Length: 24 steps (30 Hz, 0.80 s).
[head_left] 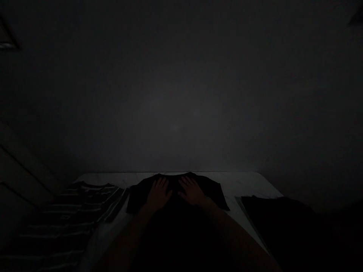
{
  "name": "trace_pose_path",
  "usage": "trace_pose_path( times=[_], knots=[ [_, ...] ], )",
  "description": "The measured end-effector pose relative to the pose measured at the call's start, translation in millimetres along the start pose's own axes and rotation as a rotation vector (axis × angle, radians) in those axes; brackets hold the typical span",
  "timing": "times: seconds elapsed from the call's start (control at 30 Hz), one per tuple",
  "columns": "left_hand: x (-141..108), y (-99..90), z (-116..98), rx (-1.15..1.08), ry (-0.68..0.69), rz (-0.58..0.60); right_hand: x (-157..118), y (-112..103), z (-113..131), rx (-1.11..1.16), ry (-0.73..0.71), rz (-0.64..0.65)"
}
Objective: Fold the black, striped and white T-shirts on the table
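A: Hands?
B: Left hand [159, 194] and right hand [192, 190] lay open and flat on a dark T-shirt [173, 184], gripping nothing, I think; dim view.
A: Where was it?
B: Lower middle of the frame, on a white surface [241, 185], beside a striped shirt [85, 204].

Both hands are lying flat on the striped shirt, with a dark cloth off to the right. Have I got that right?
Not quite. The head view shows the left hand and right hand lying flat on the black T-shirt, not the striped shirt, which lies to their left. The dark cloth is off to the right, as you said.
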<state>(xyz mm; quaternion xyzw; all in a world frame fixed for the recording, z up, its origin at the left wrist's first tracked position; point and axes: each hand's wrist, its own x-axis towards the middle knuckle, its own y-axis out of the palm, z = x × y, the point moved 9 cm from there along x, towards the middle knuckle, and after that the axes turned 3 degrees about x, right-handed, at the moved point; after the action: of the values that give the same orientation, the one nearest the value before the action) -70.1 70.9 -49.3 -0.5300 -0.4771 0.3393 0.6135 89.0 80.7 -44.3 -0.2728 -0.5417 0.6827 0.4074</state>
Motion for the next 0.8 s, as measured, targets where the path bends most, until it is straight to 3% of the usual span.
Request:
trace_pose_path(
  times=[0.1,0.23,0.33,0.43,0.53,0.6,0.7,0.8],
  knots=[
    [3,2.0,0,-0.004,0.002,0.018,1,-1,-1,-0.001,-0.01,0.004],
    [4,-9.9,-2,-0.043,-0.009,0.014,4,-7,9,0.02,-0.019,0.006],
    [-11,-24.8,-7,-0.067,0.014,-0.039,-14,-30,7,0.048,0.009,-0.138],
    [-33,-31.6,-22,-0.086,0.08,-0.049,-59,-62,-27,0.034,0.202,-0.34],
    [-43,-32.1,-52,-0.099,0.163,0.005,-111,-78,-89,0.008,0.562,-0.356],
    [-37,-33.0,-80,-0.1,0.208,0.045,-133,-80,-119,0.014,0.711,-0.308],
    [-14,-34.8,-128,-0.094,0.247,0.057,-135,-81,-138,0.051,0.754,-0.282],
    [6,-28.0,-165,-0.099,0.271,0.036,-119,-80,-140,0.113,0.746,-0.297]
  ],
)
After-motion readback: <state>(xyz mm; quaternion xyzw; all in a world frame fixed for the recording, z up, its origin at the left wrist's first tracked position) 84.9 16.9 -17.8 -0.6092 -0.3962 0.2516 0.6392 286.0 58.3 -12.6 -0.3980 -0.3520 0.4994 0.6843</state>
